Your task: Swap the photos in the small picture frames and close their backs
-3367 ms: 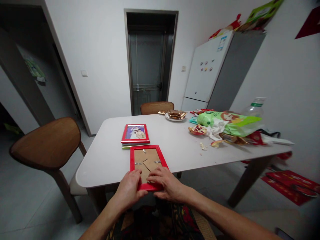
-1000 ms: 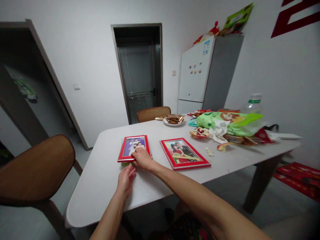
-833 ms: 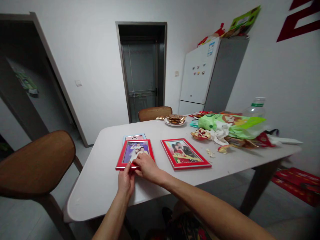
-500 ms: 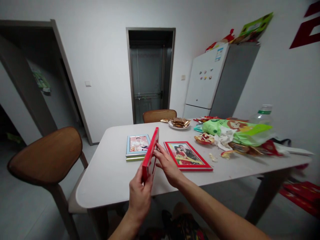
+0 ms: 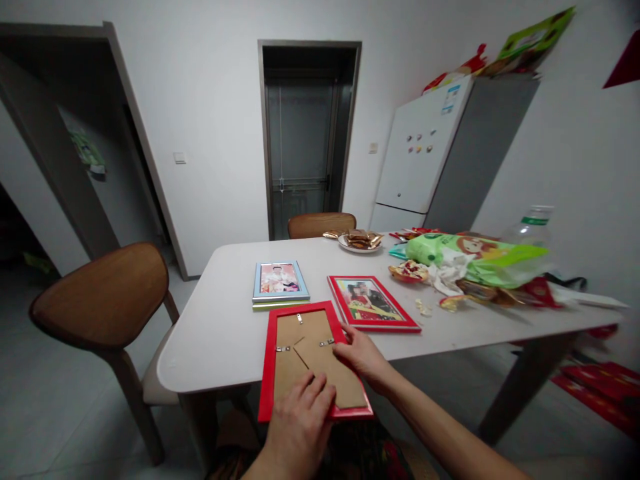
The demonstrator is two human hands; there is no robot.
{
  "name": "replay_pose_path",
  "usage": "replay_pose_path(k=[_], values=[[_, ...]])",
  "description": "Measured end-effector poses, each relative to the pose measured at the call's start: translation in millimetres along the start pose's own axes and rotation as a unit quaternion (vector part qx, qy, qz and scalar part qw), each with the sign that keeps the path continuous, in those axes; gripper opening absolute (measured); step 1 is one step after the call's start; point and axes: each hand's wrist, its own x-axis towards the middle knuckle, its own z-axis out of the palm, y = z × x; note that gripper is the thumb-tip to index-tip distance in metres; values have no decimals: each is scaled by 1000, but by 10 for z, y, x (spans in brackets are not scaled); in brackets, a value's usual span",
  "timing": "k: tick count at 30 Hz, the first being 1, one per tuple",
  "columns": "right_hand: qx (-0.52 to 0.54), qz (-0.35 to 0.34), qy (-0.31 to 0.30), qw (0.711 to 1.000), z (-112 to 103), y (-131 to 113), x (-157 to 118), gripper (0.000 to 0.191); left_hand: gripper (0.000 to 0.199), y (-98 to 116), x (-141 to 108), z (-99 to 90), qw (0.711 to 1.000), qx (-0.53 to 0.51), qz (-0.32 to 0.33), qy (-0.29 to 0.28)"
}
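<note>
A red picture frame (image 5: 270, 353) is held back side up at the table's near edge, its brown backing board (image 5: 325, 370) facing me. Small metal clips show on the board, and part of a stand's outline is visible near its middle. My left hand (image 5: 303, 417) is closed over the lower edge, with curled fingers pressing on the board; its thumb is hidden. On the right edge, my right hand (image 5: 363, 357) grips with its thumb on top. A second red picture frame (image 5: 375, 303) lies face up just beyond. To its left lies a light-blue picture frame (image 5: 257, 283) on a greenish one.
A plate (image 5: 360, 249) of gold-wrapped packets sits at the far side. Opened fruit (image 5: 410, 270), crumpled tissue (image 5: 447, 275), a green bag (image 5: 475, 260) and a clear bottle (image 5: 533, 230) crowd the right side. A brown chair (image 5: 105, 297) stands at the left.
The red frame in my hands has turned from edge-on to back side up and come lower and nearer. My left fingers now press on its backing; my right hand has closed on its right edge.
</note>
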Motion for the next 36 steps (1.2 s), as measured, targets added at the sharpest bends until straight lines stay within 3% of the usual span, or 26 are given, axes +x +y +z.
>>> replay_pose_path(k=[4, 9, 16, 22, 25, 31, 36], values=[[-273, -60, 75, 957, -27, 137, 147, 44, 47, -159, -47, -34, 998, -10, -49, -44], [-438, -112, 54, 890, -16, 176, 173, 34, 57, -404, -167, -128, 988, -19, -142, -62], [-488, -163, 10, 858, 32, 193, 356, 24, 33, -472, -175, -149, 985, -66, -144, -74], [-515, -160, 41, 841, 90, 135, 344, 25, 30, -451, -149, -189, 981, -69, -157, -89], [-506, -193, 38, 840, 254, 78, 298, 25, 33, -442, -139, -200, 980, -56, -163, -100], [-475, -240, -71, 843, 751, 34, 395, 21, 40, -444, -127, -194, 979, -35, -167, -115], [-497, -204, -52, 842, 871, 64, 513, 20, 38, -429, -121, -199, 978, -35, -169, -114]])
